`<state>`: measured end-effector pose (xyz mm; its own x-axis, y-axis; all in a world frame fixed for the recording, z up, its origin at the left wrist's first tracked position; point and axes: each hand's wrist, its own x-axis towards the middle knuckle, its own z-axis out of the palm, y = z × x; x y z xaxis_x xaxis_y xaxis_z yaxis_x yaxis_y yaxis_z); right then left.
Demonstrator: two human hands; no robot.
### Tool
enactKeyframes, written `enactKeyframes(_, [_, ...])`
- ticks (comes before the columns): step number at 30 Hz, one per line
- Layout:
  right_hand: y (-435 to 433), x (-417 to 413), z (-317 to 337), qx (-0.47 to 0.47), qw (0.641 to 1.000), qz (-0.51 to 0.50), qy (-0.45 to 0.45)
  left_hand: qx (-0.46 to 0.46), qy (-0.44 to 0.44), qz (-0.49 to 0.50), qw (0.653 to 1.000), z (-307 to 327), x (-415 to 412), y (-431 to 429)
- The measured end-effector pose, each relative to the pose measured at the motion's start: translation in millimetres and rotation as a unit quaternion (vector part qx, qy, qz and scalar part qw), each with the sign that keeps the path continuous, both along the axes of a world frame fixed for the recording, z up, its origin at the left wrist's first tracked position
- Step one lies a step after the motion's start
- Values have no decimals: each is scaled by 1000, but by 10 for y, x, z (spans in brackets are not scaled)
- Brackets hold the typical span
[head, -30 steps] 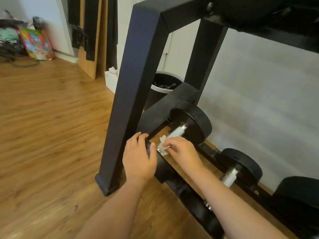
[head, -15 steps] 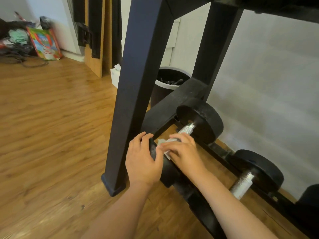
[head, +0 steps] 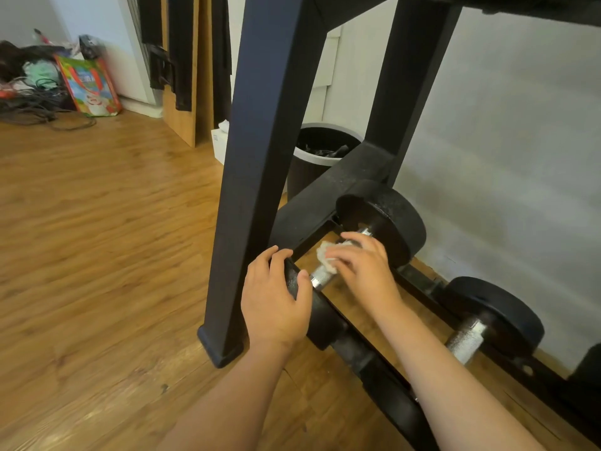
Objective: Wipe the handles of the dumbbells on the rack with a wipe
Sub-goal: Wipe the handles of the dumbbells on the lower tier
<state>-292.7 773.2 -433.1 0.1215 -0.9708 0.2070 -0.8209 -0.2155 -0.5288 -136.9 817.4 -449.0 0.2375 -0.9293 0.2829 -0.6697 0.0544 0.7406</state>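
**Q:** Head view: how do the hands stand?

**A:** They are apart, each closed on something. The left hand (head: 276,304) grips the near black head of the first dumbbell (head: 393,222), with its fingers curled over the top edge and its thumb on the inner face. The right hand (head: 364,271) holds a crumpled white wipe (head: 328,252), with its fingers curled round it.

**Q:** Where is the wipe?

**A:** It is pressed on the knurled steel handle (head: 320,278) of the first dumbbell, towards the far head. A short bare length of handle shows between the wipe and the left thumb.

**Q:** And the surroundings?

**A:** The first dumbbell lies across the lowest rails of the black rack (head: 260,157), just beside the rack's front leg. A second dumbbell (head: 494,317) lies on the same rails to the right, untouched. A lined waste bin (head: 302,177) stands behind the rack. The rack stands on a wooden floor (head: 97,255) and its back is near a pale wall (head: 504,157). A colourful bag (head: 92,87) lies far left.
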Motion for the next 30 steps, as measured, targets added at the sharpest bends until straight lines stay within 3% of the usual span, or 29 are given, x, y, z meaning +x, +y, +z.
enactKeyframes(6, [108,36,-164,-51,998,36,22,-5,6,1,1000,-15,-6,17])
enactKeyframes(11, [40,-24,-194,-118,990,-77,-10,-1,-1,-3,1000,-18,16,11])
enactKeyframes(15, [72,-47,-304,-123,989,-62,45,2,7,-5,1000,-10,10,19])
enactKeyframes(18, [-91,-96,-224,-132,973,-151,116,2,0,-7,1000,-2,17,4])
enactKeyframes(22, [9,-22,-220,-148,978,-130,62,-3,-1,-5,1000,1,14,13])
enactKeyframes(26, [-70,-107,-166,-155,975,-140,75,-6,1,-8,1000,4,16,-7])
enactKeyframes(30, [67,10,-168,-145,981,-127,-17,-4,4,-9,1000,-10,19,4])
